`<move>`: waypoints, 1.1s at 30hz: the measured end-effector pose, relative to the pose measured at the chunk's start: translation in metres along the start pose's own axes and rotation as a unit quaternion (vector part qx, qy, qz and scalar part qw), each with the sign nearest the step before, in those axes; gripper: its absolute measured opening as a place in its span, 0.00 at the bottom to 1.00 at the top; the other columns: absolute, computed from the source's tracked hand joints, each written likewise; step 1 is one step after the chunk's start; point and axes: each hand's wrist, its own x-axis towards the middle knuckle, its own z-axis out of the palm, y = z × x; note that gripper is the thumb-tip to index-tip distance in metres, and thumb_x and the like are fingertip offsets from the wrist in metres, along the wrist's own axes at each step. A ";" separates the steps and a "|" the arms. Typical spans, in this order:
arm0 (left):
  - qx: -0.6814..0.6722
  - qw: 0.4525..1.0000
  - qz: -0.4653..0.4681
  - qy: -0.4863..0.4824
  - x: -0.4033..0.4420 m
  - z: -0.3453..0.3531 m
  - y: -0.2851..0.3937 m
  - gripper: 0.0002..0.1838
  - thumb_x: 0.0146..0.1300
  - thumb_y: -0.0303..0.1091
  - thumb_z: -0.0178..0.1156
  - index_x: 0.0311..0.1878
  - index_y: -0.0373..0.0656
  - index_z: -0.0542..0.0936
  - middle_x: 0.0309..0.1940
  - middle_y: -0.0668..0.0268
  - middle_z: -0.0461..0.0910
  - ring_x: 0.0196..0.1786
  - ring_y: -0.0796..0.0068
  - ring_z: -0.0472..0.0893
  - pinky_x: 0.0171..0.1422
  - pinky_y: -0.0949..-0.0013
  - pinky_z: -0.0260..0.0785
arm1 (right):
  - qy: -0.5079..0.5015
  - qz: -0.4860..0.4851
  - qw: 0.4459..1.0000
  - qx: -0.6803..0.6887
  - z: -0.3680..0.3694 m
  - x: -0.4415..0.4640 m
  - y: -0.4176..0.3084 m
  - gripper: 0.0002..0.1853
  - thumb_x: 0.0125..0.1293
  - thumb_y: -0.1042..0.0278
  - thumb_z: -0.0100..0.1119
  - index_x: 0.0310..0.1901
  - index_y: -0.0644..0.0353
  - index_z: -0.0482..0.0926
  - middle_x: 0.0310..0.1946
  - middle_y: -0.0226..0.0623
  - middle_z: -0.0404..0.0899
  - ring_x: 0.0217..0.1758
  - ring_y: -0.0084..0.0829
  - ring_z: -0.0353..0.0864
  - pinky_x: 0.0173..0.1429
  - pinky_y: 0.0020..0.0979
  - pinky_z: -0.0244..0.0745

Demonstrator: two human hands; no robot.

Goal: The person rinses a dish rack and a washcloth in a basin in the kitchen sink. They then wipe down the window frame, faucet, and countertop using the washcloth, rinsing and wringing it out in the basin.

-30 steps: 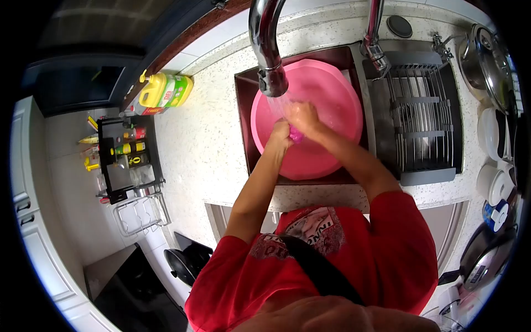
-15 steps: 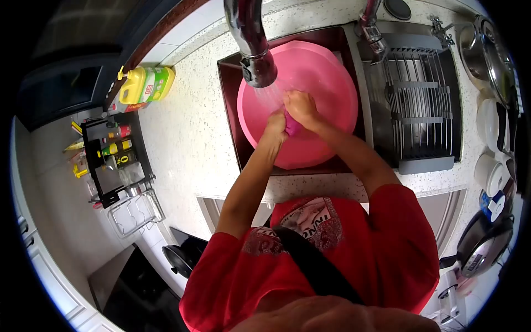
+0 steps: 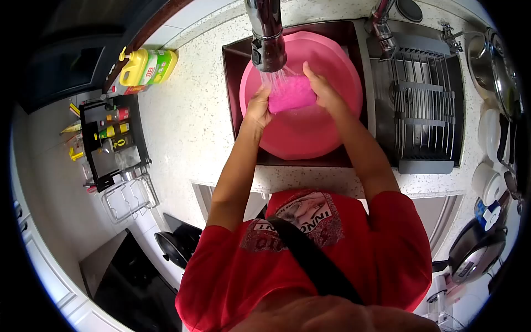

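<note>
A bright pink cloth point(image 3: 293, 95) is held stretched out between my two hands, over a pink basin point(image 3: 310, 141) that sits in the sink. My left hand point(image 3: 258, 109) grips the cloth's left edge, while my right hand point(image 3: 321, 87) grips its right edge, thumb pointing up. Water sprays from the chrome faucet point(image 3: 267, 41) onto the upper left part of the cloth. The fingers behind the cloth are partly hidden.
Right of the basin, a grey dish rack point(image 3: 423, 105) fills a second sink with its own faucet point(image 3: 381, 30). A yellow detergent jug point(image 3: 146, 67) stands on the left counter. Bottles on a black rack point(image 3: 94, 149) and a black pan point(image 3: 176, 246) are further left; pots line the right.
The cloth was bunched and squeezed between both hands low in the basin. Now my hands have moved apart and up, and the cloth is spread open under the running water.
</note>
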 end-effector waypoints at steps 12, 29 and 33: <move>0.137 0.985 0.070 -0.072 0.005 0.000 0.044 0.15 0.67 0.33 0.50 0.55 0.44 0.73 0.48 0.69 0.79 0.48 0.76 0.77 0.53 0.71 0.68 | -0.019 -0.260 0.952 -0.159 -0.036 -0.038 -0.039 0.17 0.56 0.72 0.61 0.49 0.56 0.74 0.38 0.29 0.75 0.40 0.22 0.75 0.44 0.21 0.70; 0.003 0.999 0.044 -0.007 -0.071 0.050 0.031 0.08 0.70 0.37 0.45 0.42 0.46 0.71 0.39 0.62 0.77 0.38 0.68 0.78 0.49 0.55 0.75 | 0.254 -0.517 0.786 -0.225 -0.013 -0.101 -0.073 0.28 0.61 0.62 0.57 0.58 0.69 0.64 0.50 0.47 0.71 0.50 0.33 0.72 0.52 0.30 0.67; -0.015 1.000 0.022 -0.007 -0.067 0.029 0.016 0.13 0.69 0.42 0.48 0.45 0.42 0.73 0.37 0.61 0.78 0.34 0.64 0.78 0.53 0.46 0.73 | -0.003 -0.264 0.949 -0.174 -0.010 -0.091 0.010 0.37 0.63 0.41 0.50 0.65 0.61 0.60 0.64 0.43 0.61 0.68 0.34 0.56 0.66 0.35 0.57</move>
